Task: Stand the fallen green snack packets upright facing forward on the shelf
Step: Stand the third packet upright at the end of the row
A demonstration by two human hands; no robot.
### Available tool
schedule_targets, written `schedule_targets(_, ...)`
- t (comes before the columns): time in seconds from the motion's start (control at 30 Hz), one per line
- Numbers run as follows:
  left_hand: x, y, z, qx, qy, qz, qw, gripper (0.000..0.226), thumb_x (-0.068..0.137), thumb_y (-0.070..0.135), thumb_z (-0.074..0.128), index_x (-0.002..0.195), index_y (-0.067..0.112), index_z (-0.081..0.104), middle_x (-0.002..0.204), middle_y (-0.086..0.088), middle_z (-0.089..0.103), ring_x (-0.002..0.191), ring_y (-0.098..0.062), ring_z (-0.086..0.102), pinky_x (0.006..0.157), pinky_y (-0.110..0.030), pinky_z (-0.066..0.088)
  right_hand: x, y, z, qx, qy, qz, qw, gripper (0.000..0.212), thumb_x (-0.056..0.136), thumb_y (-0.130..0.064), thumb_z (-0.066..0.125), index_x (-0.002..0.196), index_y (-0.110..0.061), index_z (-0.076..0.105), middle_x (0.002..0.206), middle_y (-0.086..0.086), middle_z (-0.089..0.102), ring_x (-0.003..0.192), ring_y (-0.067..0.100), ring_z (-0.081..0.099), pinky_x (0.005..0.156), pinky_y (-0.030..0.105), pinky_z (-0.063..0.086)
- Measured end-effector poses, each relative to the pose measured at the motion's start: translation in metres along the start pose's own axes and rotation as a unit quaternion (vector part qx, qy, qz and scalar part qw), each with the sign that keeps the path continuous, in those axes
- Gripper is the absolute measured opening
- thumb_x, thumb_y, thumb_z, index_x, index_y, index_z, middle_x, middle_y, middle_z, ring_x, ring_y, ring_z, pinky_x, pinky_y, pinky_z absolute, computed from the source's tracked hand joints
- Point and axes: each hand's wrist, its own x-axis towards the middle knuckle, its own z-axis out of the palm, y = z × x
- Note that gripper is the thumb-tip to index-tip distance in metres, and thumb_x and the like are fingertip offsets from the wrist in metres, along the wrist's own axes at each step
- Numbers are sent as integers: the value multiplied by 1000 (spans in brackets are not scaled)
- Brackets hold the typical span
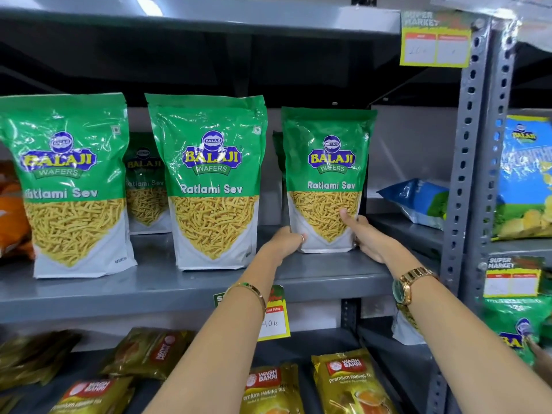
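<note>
Both hands, left hand (285, 242) and right hand (369, 239), grasp the lower corners of the rightmost green packet (327, 177) with fingers wrapped on (label forward), steadying it upright on the shelf (185, 289).

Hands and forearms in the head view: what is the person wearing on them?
Both forearms are bare, no sleeves or gloves. The left hand has a ring on one finger and a thin gold bangle at the wrist. The right hand has a gold-link wristwatch with a greenish face.

Gold wristwatch (407, 283), thin gold bangle (251, 289)
</note>
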Motion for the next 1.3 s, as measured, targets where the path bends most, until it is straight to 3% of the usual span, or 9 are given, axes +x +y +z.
schedule_targets(0.13, 0, -6, 1, 40, 5, 45, 998, 33, 89, 18, 47, 120, 8, 48, 127, -14, 54, 98, -22, 49, 80, -28, 38, -8, -2, 1, -30, 17, -1, 999, 90, 83, -67, 37, 148, -12, 7, 153, 19, 27, 139, 32, 30, 114, 40, 23)
schedule_targets(0.3, -10, -10, -1, 94, 0, 56, 994, 46, 88, 23, 52, 129, 6, 41, 138, -12, 47, 122, -29, 46, 97, -34, 40, -25, -4, -1, -41, 25, -10, 999, 89, 83, -67, 37, 147, -11, 12, 146, 26, 37, 132, 36, 39, 111, 40, 26)
schedule_targets(0.57, -27, -10, -2, 109, 0, 73, 991, 44, 88, 26, 53, 127, 7, 44, 137, -11, 48, 121, -27, 47, 90, -30, 37, -48, -7, -6, -57, 35, -20, 998, 93, 81, -68, 38, 149, -11, 9, 144, 26, 40, 131, 34, 41, 110, 41, 27)
schedule_targets(0.63, -30, -9, -2, 106, -3, 74, 992, 48, 88, 27, 54, 129, 6, 42, 139, -11, 47, 123, -27, 46, 95, -32, 37, -52, -7, -7, -54, 41, -17, 998, 93, 81, -68, 40, 149, -11, 10, 143, 25, 42, 132, 33, 40, 111, 43, 26)
schedule_targets(0.83, -40, -9, -3, 122, -9, 86, 989, 49, 88, 29, 55, 129, 5, 41, 139, -13, 46, 124, -29, 45, 100, -35, 38, -64, -8, -9, -48, 33, -9, 998, 97, 77, -71, 41, 149, -16, 7, 157, 9, 20, 144, 27, 19, 119, 49, 16)
schedule_targets(0.93, -43, -7, -2, 135, -7, 91, 987, 45, 87, 28, 55, 124, 5, 46, 134, -14, 51, 118, -29, 49, 99, -37, 41, -68, -8, -10, -55, 36, -12, 998, 97, 76, -72, 39, 149, -16, 7, 158, 6, 18, 144, 28, 19, 118, 50, 16)
schedule_targets(1.13, -46, -10, -1, 138, 7, 104, 985, 39, 87, 31, 54, 115, 4, 52, 122, -14, 58, 108, -29, 54, 92, -39, 45, -68, -7, -8, -75, 53, -19, 996, 91, 79, -71, 36, 147, -14, 15, 144, 15, 42, 129, 31, 41, 105, 44, 33)
schedule_targets(1.3, -43, -11, -2, 126, 10, 105, 987, 31, 85, 34, 56, 98, 5, 58, 100, -9, 62, 88, -23, 55, 70, -30, 41, -70, -1, -5, -87, 98, -51, 990, 86, 81, -68, 39, 148, -20, 11, 153, 10, 32, 137, 32, 33, 114, 49, 27)
